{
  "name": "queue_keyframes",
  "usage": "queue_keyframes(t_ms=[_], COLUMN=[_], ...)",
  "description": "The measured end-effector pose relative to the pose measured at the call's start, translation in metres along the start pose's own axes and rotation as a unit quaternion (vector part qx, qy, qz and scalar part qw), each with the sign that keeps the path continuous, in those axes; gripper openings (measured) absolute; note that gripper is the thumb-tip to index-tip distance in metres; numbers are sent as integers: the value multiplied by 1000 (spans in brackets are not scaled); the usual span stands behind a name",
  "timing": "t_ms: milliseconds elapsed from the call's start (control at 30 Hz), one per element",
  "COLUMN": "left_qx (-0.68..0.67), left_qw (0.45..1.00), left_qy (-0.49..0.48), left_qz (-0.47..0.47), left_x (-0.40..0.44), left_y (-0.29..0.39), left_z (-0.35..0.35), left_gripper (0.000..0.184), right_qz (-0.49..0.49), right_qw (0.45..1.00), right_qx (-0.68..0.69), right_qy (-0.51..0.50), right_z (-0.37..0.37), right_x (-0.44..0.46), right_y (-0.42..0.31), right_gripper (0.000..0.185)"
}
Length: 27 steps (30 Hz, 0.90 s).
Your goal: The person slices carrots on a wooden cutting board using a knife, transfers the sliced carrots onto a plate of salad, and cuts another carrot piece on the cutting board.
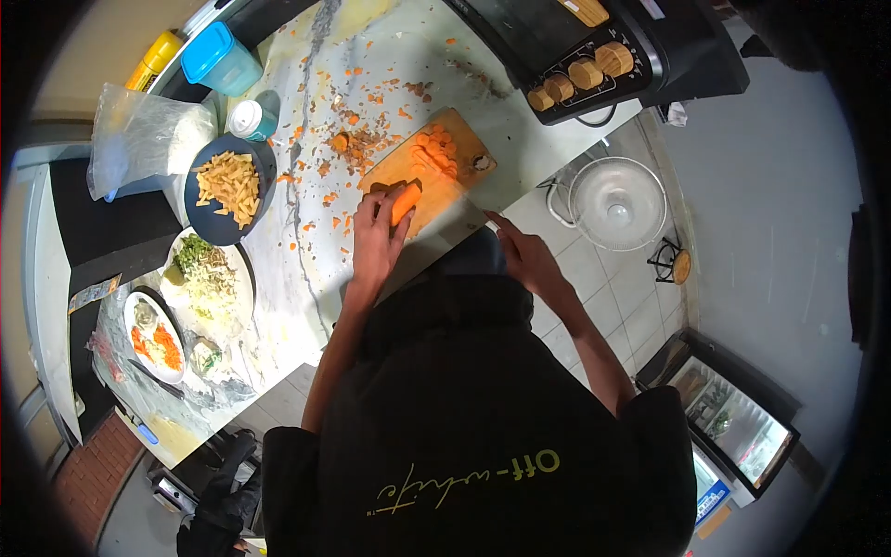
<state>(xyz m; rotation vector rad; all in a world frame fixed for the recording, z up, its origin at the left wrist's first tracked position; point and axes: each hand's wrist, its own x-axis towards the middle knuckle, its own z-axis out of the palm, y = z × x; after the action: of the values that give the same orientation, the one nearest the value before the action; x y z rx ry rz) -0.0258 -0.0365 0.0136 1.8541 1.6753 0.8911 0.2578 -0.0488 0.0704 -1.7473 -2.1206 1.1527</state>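
My left hand (379, 237) grips a peeled carrot (406, 202) on the wooden cutting board (422, 200), fingers curled over it. Sliced carrot pieces (434, 151) lie in a pile toward the board's far end. My right hand (527, 255) is closed around the handle of a knife at the board's near right edge. The knife's broad blade (459, 223) rests close to the carrot, pointing leftward. Orange and brown peelings (357, 148) are scattered on the marble counter (311, 200) beyond and left of the board.
A dark plate of cut fries (227, 188), a plate of chopped vegetables (206, 278), a smaller oval plate (155, 339) and a lidded cup (249, 121) stand left. A black appliance with wooden knobs (585, 74) sits far right. Another person (218, 511) is at lower left.
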Motion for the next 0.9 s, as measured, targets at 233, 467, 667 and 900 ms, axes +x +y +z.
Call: queue_keyframes(t_ms=[233, 467, 667, 900], left_qx=[-70, -69, -72, 37], left_qw=[994, 988, 983, 990], left_qy=[22, 96, 55, 79], left_qz=[-77, -98, -159, -110], left_x=[5, 6, 4, 29], left_y=[4, 9, 0, 13], left_z=[11, 37, 32, 17], left_gripper=[32, 30, 26, 30], right_qz=[17, -9, 41, -11], right_qw=[991, 992, 982, 984], right_qx=[126, 121, 184, 179], right_qy=[27, 27, -9, -4], right_z=[30, 45, 10, 13], right_x=[-4, -4, -3, -5], right_y=[-23, -18, -9, 21], right_gripper=[43, 44, 43, 42])
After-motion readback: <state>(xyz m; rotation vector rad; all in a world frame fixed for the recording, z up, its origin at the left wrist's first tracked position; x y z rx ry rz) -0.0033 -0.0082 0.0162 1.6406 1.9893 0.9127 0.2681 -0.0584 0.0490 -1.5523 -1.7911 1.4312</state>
